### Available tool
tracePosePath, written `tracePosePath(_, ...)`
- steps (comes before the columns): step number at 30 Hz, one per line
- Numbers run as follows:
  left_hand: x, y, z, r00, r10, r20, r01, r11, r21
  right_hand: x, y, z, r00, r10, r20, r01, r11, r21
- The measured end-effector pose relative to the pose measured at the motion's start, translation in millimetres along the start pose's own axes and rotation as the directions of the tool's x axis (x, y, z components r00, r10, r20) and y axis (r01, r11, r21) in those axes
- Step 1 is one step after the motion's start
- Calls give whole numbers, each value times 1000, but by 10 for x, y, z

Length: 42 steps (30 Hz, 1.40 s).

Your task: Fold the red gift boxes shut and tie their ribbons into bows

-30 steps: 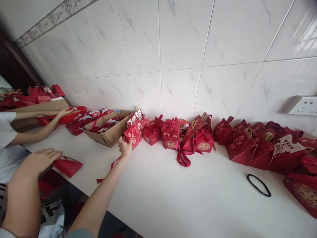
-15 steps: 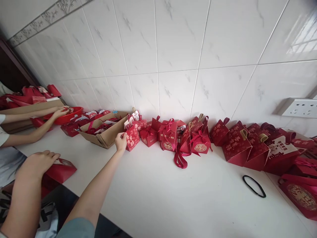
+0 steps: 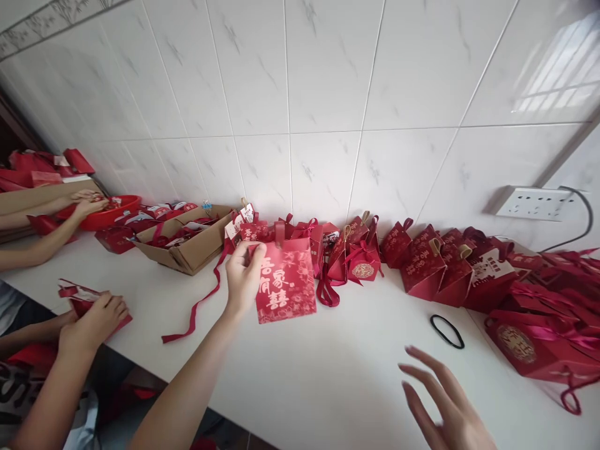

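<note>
My left hand (image 3: 244, 275) pinches a red gift box (image 3: 288, 287) by its upper left edge. The box is raised above the white table, its face with pale gold characters turned to me and a loop at its top. At lower right my right hand (image 3: 445, 400) hovers over the table with fingers spread, holding nothing. Beyond the held box stands a row of red gift boxes (image 3: 363, 262) with ribbons. A loose dark-red ribbon (image 3: 199, 312) trails over the table to the left of my left hand.
A cardboard box (image 3: 197, 247) contains red pieces. At left, a co-worker's hand (image 3: 96, 322) holds a red box (image 3: 82, 306); another person's hands (image 3: 87, 203) are at a red basin (image 3: 126, 206). A black band (image 3: 447, 331) and more red boxes (image 3: 529, 337) lie right. Behind is a tiled wall.
My left hand has lifted the red gift box from the row and brought it nearer and to the right. My right hand has come into view. A loose ribbon now shows on the table.
</note>
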<state>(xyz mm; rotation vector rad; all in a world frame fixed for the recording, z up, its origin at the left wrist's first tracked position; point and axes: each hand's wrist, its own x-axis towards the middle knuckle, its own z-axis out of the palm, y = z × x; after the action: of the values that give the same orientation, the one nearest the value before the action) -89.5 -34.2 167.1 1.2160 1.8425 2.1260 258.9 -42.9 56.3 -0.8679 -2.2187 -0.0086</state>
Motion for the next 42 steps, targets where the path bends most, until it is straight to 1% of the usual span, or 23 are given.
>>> tracePosePath(2,-179,198,116,997,-9,73,12,999,-35,503,-174,-94,990,-96,-103,102,993,53)
tracePosePath(4,-357,371,220,990,-13,141,23,997,-71,906,-328,-158,965,-163,-204,189,976,112)
tracePosePath(6,-520,506,309,982,-2,190,22,994,-105,1184,-444,-191,930,-186,-317,245,957,158)
tracePosePath(8,-655,596,384,972,16,232,15,991,-133,1351,-512,-202,912,-153,-380,236,954,184)
tracePosePath(9,-709,626,417,967,23,254,15,989,-145,1403,-528,-204,913,-129,-388,219,955,198)
tracePosePath(12,-810,676,503,955,29,296,27,983,-181,1472,-523,-210,934,-62,-353,171,942,287)
tracePosePath(14,-827,696,551,951,26,309,38,979,-198,1478,-496,-222,942,-32,-334,155,924,349)
tracePosePath(16,-811,719,595,936,40,349,30,981,-192,1472,-464,-240,947,-20,-321,147,915,375)
tracePosePath(22,-718,828,730,870,82,486,-44,995,-89,1454,-351,-325,960,-43,-275,145,922,360)
tracePosePath(24,-707,852,782,842,105,529,-67,994,-91,1450,-320,-364,969,-39,-245,124,931,344)
tracePosePath(26,-709,853,834,826,113,552,-51,991,-125,1444,-300,-393,973,-36,-229,108,944,312)
tracePosePath(30,-724,806,911,834,89,544,28,979,-203,1429,-288,-405,967,-59,-248,117,968,224)
tracePosePath(35,-722,780,905,836,96,540,50,967,-248,1443,-305,-365,949,-110,-297,161,975,154)
tracePosePath(40,-699,777,861,858,70,508,49,975,-218,1496,-305,-275,908,-190,-374,227,972,59)
tracePosePath(42,-703,778,866,878,64,474,39,978,-205,1515,-292,-239,887,-223,-404,256,966,27)
